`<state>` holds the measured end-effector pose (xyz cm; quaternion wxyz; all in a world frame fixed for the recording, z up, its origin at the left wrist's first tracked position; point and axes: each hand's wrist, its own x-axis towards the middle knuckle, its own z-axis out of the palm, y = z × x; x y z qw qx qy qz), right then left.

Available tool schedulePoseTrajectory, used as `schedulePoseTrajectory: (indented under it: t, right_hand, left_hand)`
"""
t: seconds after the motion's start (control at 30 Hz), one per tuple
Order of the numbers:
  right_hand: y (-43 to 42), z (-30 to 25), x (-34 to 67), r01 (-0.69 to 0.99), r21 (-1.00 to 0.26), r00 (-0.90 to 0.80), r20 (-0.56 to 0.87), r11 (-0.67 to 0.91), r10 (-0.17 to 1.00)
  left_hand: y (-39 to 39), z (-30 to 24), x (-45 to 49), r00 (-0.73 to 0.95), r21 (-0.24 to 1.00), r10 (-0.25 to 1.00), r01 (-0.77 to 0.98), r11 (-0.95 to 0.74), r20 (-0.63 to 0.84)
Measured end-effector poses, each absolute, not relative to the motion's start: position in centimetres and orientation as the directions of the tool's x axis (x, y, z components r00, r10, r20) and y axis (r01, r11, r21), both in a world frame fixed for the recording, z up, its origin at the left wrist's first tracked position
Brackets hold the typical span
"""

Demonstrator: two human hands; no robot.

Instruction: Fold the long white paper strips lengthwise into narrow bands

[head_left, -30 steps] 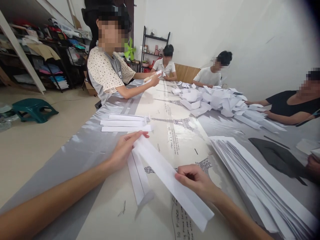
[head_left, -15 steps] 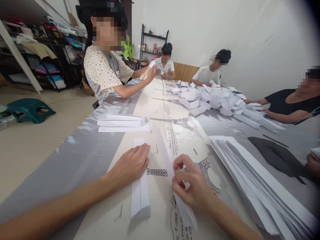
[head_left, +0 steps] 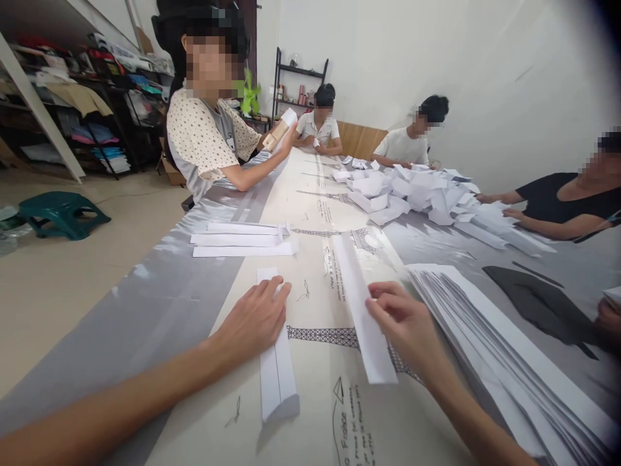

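At the left, beyond the hands, several strips (head_left: pixel 242 244) lie side by side on the cloth (head_left: pixel 194 285), their long axes running across the view. Nearer, the left hand (head_left: pixel 259 317) rests palm down over the folded strip (head_left: pixel 279 382), fingers almost together and laid on the paper rather than pinched around it; its thumb is hidden. This strip points away from the wearer, its curled end nearest. To its right, across a gap where a printed tower (head_left: pixel 323 336) shows, is the held strip (head_left: pixel 361 310). The two run roughly alike, though the held one leans more, its far end tipped leftward. The right hand (head_left: pixel 405 323) is the nearer one to it, thumb and fingers closed on its right edge about midway along; whether its near end touches the cloth, I cannot tell. Farther right, just beside the right forearm, lies a paper stack (head_left: pixel 485 349).
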<state>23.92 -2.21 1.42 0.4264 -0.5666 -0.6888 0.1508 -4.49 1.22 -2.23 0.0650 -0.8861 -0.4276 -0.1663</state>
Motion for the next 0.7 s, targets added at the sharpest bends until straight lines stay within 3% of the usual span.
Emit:
schedulePoseTrajectory:
  t: [0.1, 0.17, 0.23, 0.3, 0.47, 0.6, 0.7]
  right_hand:
    - [-1.8, 1.8, 25.3, 0.78, -0.507, 0.047, 0.633, 0.367, 0.773]
    - [-2.2, 1.8, 24.8, 0.843, -0.289, -0.094, 0.751, 0.454, 0.653]
    - [-2.9, 1.4, 23.4, 0.83, -0.091, -0.3, 0.759, 0.551, 0.578]
    - [-3.7, 0.7, 21.6, 0.781, -0.005, -0.432, 0.718, 0.625, 0.546]
    - [-4.9, -0.9, 18.8, 0.699, -0.098, -0.504, 0.635, 0.708, 0.585]
    - [-5.1, -1.2, 18.9, 0.66, -0.132, -0.54, 0.601, 0.74, 0.589]
    - [-5.1, -1.0, 19.1, 0.651, -0.202, -0.508, 0.6, 0.732, 0.618]
  left_hand:
    - [1.3, -2.4, -4.5, 0.578, 0.047, 0.739, 0.776, -0.629, 0.347]
    - [1.4, -2.5, -4.5, 0.572, 0.072, 0.738, 0.771, -0.633, 0.358]
    - [1.4, -2.5, -4.5, 0.562, 0.092, 0.737, 0.768, -0.633, 0.375]
    - [1.3, -2.5, -4.4, 0.546, 0.11, 0.742, 0.772, -0.626, 0.39]
    - [1.2, -2.2, -4.4, 0.538, 0.137, 0.75, 0.771, -0.622, 0.384]
    - [1.2, -1.9, -4.4, 0.527, 0.126, 0.709, 0.754, -0.645, 0.469]
    - [1.2, -1.7, -4.3, 0.547, 0.224, 0.71, 0.7, -0.679, 0.443]
